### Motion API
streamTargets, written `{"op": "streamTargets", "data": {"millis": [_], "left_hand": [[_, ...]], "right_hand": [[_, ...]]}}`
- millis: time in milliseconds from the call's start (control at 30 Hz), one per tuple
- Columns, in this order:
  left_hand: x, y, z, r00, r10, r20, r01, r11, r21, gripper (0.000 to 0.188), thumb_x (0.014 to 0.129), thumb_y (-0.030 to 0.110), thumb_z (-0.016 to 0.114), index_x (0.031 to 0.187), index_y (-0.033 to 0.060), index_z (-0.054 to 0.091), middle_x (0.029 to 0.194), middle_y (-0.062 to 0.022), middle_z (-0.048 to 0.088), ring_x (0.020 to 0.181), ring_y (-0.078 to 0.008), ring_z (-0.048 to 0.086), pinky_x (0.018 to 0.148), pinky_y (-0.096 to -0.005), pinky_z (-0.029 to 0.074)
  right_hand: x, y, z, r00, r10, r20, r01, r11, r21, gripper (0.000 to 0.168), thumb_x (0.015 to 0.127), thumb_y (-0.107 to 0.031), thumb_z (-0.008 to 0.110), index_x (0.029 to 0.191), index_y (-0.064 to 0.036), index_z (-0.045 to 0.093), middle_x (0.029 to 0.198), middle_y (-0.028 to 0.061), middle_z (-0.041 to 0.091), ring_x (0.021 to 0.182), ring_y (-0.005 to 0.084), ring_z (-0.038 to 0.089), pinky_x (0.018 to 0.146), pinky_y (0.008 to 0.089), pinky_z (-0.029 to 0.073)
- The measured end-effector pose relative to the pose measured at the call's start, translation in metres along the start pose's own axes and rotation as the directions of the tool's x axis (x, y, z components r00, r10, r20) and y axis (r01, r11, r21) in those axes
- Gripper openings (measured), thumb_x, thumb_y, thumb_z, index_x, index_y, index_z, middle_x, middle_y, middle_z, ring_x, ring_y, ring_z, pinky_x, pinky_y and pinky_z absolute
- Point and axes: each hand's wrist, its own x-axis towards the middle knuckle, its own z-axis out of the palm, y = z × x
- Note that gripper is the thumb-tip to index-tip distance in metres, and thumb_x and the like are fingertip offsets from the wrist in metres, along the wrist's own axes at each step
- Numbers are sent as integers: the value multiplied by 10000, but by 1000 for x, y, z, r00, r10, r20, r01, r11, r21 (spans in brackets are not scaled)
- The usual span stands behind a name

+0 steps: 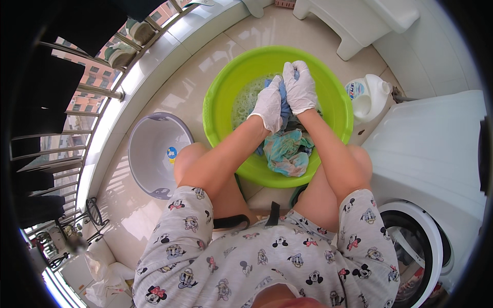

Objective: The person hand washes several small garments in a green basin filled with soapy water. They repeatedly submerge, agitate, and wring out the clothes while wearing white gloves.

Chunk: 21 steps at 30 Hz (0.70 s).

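Note:
Both hands wear white gloves and are gathered over a bright green plastic basin point(219, 88) on the floor. My left hand point(267, 106) grips a blue wet cloth point(284, 102) near its middle. Higher up, my right hand point(300, 86) is closed around the same cloth, a bit of which shows between the fingers. Foamy, soapy water point(246, 96) fills the basin's left part. A bunched turquoise and pinkish patterned cloth point(287, 152) lies in the basin nearest me, over darker fabric partly hidden by my forearms.
A grey plastic basin point(150, 154) stands on the left. To the right are a white detergent jug point(368, 96) and a front-loading washing machine point(427, 154), its round door point(435, 246) ajar. A white plastic stool point(339, 19) is beyond. Shoes point(121, 54) rest by the metal railing point(100, 91).

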Motion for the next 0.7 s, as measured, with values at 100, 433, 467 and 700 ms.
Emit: {"op": "streamTargets", "data": {"millis": [100, 433, 467, 700], "left_hand": [[8, 3, -6, 996, -29, 85, 31, 999, -19, 335, 997, 397, 508, 988, 84, 628, 918, -66, 687, 807, -223, 665, 749, -367, 569], [-11, 13, 7, 994, -79, 70, 47, 923, 383, 311, 981, 421, 531, 987, 129, 635, 877, -19, 676, 667, -176, 621, 531, -352, 486], [-13, 20, 12, 996, -56, 68, 30, 942, 333, 392, 960, 467, 556, 1074, 98, 621, 924, -27, 673, 744, -167, 635, 625, -356, 517], [-8, 38, -7, 884, 327, 335, -467, 566, 679, 715, 776, 222, 827, 1352, 13, 459, 1118, -69, 636, 996, -131, 608, 886, -312, 510]], "right_hand": [[-11, -3, 1, 989, -146, -37, 145, 989, -29, 255, 897, -268, 667, 942, -39, 565, 921, 155, 593, 791, 316, 579, 742, 407, 474], [9, -4, -14, 996, 81, 41, -84, 993, 77, 307, 930, -326, 626, 875, -27, 583, 774, 99, 610, 707, 227, 570, 684, 344, 475], [13, 2, -17, 996, 71, 48, -74, 996, 54, 320, 933, -342, 628, 877, -30, 582, 779, 80, 610, 709, 201, 556, 693, 329, 468], [15, -14, -36, 925, 55, 376, -363, 421, 831, 413, 941, -294, 603, 1243, -22, 530, 1173, 86, 583, 1125, 175, 513, 1011, 324, 377]]}}
